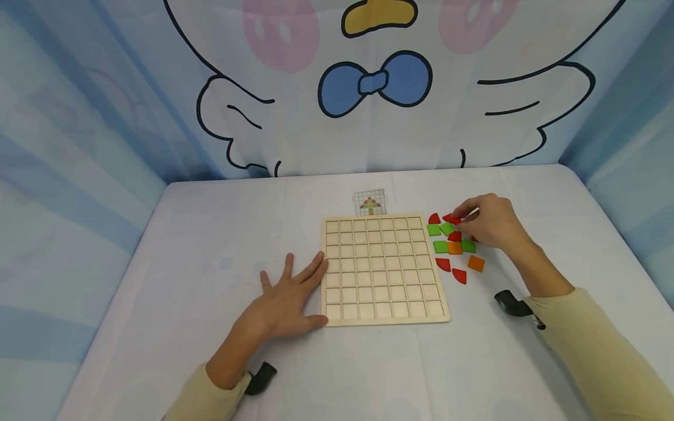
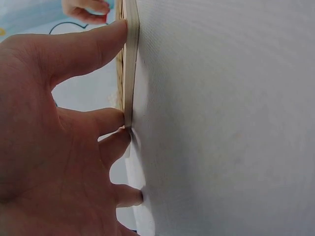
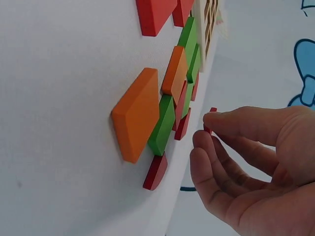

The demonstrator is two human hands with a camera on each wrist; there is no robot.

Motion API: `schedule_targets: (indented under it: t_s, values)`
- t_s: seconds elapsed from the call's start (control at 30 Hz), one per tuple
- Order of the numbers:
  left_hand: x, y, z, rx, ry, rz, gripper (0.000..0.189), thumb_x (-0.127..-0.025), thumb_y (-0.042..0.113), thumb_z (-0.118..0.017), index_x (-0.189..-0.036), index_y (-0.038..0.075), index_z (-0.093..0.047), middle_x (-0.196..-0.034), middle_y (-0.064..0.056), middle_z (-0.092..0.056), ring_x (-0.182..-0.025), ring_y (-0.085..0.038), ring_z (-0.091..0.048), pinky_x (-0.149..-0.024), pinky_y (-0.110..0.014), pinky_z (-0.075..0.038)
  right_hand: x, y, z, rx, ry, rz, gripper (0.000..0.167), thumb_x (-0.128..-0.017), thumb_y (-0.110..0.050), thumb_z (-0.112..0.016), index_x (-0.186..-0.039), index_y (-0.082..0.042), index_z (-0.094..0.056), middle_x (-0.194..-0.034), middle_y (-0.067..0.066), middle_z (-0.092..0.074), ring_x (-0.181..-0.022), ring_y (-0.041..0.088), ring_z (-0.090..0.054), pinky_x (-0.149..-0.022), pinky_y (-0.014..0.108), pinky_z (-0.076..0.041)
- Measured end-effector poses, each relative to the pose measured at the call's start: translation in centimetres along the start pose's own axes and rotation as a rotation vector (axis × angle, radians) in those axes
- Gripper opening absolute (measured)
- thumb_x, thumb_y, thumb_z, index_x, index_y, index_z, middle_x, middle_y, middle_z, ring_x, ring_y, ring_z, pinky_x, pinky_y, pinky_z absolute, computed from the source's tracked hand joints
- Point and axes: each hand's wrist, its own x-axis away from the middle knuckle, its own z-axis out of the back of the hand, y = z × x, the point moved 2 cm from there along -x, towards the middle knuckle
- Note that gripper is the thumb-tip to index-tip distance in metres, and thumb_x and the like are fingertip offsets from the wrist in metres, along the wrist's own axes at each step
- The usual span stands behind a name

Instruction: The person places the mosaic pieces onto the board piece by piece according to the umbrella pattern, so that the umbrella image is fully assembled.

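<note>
My left hand (image 1: pixel 286 307) lies spread at the left edge of a wooden grid board (image 1: pixel 385 272). In the left wrist view its thumb (image 2: pixel 93 51) and some fingertips touch the board's side. Over the loose pieces to the right of the board, my right hand (image 1: pixel 494 221) pinches a small red piece (image 3: pixel 213 110) between thumb and fingers. Most of that piece is hidden by the fingertips. Below the hand lie red quarter-round pieces (image 1: pixel 460 276), green squares (image 1: pixel 440 247) and orange squares (image 1: pixel 476 264), some overlapping.
A small pattern card (image 1: pixel 370 203) with a coloured figure on a grid lies behind the board. The white-covered table (image 1: pixel 210 234) ends at a printed curtain (image 1: pixel 368 140) at the back, with blue curtains on both sides.
</note>
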Motion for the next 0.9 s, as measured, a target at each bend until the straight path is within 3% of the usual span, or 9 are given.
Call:
schedule_targets:
  t_s: [0.23, 0.9]
  values:
    - [0.0, -0.2, -0.1, 0.001, 0.002, -0.002, 0.098, -0.09, 0.048, -0.075, -0.168, 0.026, -0.019, -0.176, 0.014, -0.003, -0.159, -0.051, 0.003, -0.105, -0.092, -0.004, -0.2, -1.7, -0.6, 0.008, -0.011, 0.073, 0.024, -0.094, -0.01, -0.071, -0.116, 0.0, -0.076, -0.116, 0.024, -0.07, -0.101, 0.037, -0.065, -0.075, 0.036, -0.059]
    - [0.0, -0.1, 0.1, 0.007, 0.002, -0.008, 0.098, -0.09, 0.048, -0.075, -0.168, 0.026, -0.019, -0.176, 0.014, -0.004, -0.159, -0.051, 0.004, -0.106, -0.091, -0.005, -1.3, -7.6, -4.5, -0.028, -0.088, 0.303, 0.018, -0.086, -0.003, -0.073, -0.101, -0.007, -0.081, -0.102, 0.013, -0.072, -0.091, 0.026, -0.067, -0.075, 0.033, -0.052]
